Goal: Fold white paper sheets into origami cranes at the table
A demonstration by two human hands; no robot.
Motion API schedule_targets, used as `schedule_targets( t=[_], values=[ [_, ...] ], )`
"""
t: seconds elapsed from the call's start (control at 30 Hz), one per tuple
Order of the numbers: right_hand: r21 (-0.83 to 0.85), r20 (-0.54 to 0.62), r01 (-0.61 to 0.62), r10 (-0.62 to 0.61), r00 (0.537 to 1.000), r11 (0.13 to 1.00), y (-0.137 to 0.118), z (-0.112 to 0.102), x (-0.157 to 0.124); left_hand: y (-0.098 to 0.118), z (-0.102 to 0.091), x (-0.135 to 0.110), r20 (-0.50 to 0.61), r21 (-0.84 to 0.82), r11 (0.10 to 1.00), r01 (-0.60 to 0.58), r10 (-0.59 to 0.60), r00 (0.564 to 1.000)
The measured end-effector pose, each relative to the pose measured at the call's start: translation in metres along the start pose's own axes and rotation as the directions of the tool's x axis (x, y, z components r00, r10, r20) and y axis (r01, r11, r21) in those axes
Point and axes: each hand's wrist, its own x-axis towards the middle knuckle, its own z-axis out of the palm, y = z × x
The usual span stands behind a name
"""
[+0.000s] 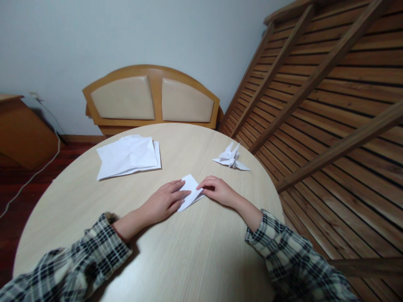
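A small folded sheet of white paper lies on the table between my hands, with layered edges showing at its lower right. My left hand rests on its left part, fingers stretched out and lying flat. At the paper's right corner, my right hand pinches the edge between thumb and fingers, and that flap is slightly raised. Beyond my right hand sits a folded white paper crane with pointed wings. Several loose white sheets are stacked unevenly beyond my left hand.
Everything lies on a round, pale wooden table. Behind it stands a headboard with two cream panels against the wall. A slatted wooden frame leans close along the right side. A white cable runs down to the floor at left.
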Motion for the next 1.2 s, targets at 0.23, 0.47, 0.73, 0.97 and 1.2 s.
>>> schedule_targets(
  t=[0.23, 0.47, 0.73, 0.97, 1.2],
  values=[
    [0.021, -0.006, -0.035, 0.035, 0.999, 0.999, -0.004, 0.0, 0.0, 0.005, -0.005, 0.001, 0.035, 0.001, 0.999, 0.037, -0.037, 0.999],
    [0.04, -0.02, -0.058, 0.059, 0.998, 0.998, -0.003, 0.002, 0.0, 0.013, -0.006, 0.002, 0.058, 0.005, 0.998, 0.061, -0.061, 0.996],
    [-0.013, -0.088, -0.095, 0.094, 0.992, 0.995, 0.0, 0.01, 0.003, 0.017, -0.006, 0.002, 0.065, 0.024, 0.998, 0.056, -0.057, 0.996],
    [-0.076, -0.152, -0.144, 0.132, 0.98, 0.987, 0.002, 0.019, 0.004, 0.018, -0.007, 0.002, 0.03, -0.04, 0.996, 0.075, -0.074, 0.997],
    [-0.124, -0.186, -0.166, 0.141, 0.972, 0.978, 0.005, 0.024, 0.005, 0.017, -0.005, 0.0, -0.002, -0.048, 0.997, 0.065, -0.065, 0.998]
  ],
)
